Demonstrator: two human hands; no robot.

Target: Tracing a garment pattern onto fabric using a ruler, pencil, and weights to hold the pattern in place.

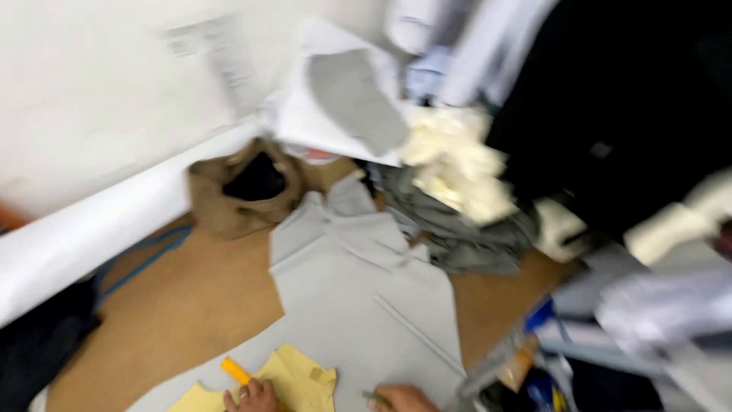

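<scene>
At the bottom edge of the view, the left hand point(255, 397) presses down on a yellow paper pattern piece point(297, 378) lying on a sheet of grey fabric point(358, 305) spread over the brown counter point(191, 305). An orange marker point(235, 371) sits just beside that hand's fingers, perhaps held between them; the blur leaves it unclear, so I cannot tell how far its grip is closed. The right hand point(402, 398) rests on the grey fabric with a thin green pencil-like tool point(375, 397) at its fingertips, the grip likewise unreadable.

The pattern piece looks light, thin and easily creased (it would slide on cloth), so it is best pinned flat under the palm. The fabric is soft and limp; take it by an edge.
</scene>
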